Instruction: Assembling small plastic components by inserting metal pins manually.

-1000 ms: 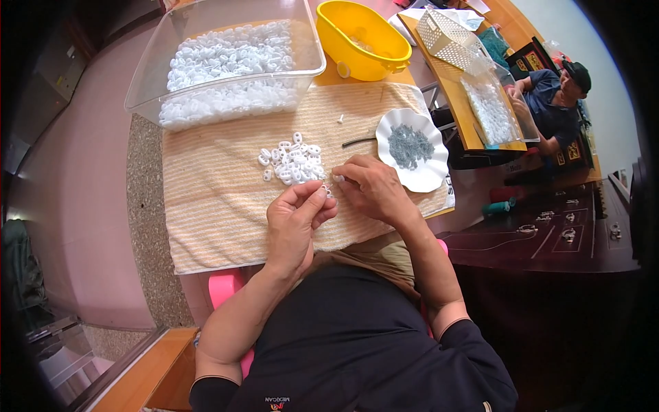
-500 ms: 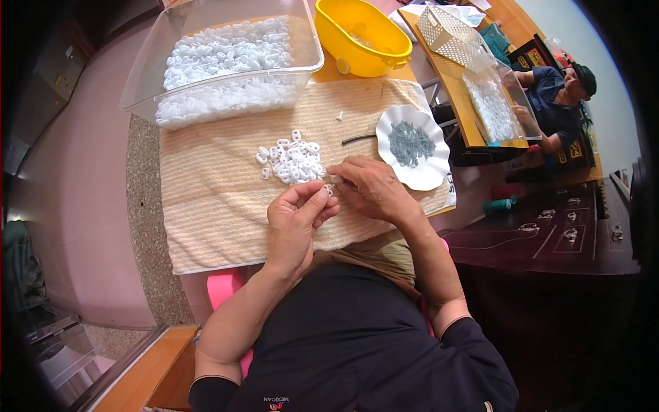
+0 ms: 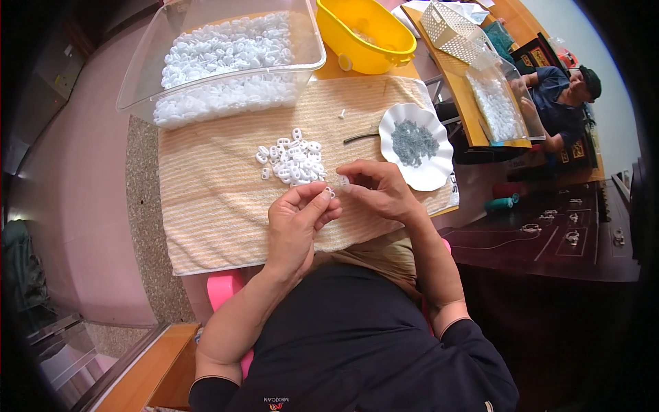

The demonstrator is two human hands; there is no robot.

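Note:
Over the towel, my left hand pinches a small white plastic piece with holes between thumb and forefinger. Just to its right, my right hand grips another small whitish piece between thumb and fingertips; its exact kind is too small to make out. Beyond the left hand lies a loose pile of white oval plastic pieces with two holes each. To the right of the pile, a white plate with a wavy rim bears a heap of tiny grey parts.
A clear plastic bin of white pieces stands at the far left, beside a yellow tub. A thin black rod and a tiny white piece lie near the plate. Another person works at a table further right.
My right hand has drawn slightly away from the left and opened its grip outward, so the whitish piece in its fingertips now shows. The left hand stays nearly still.

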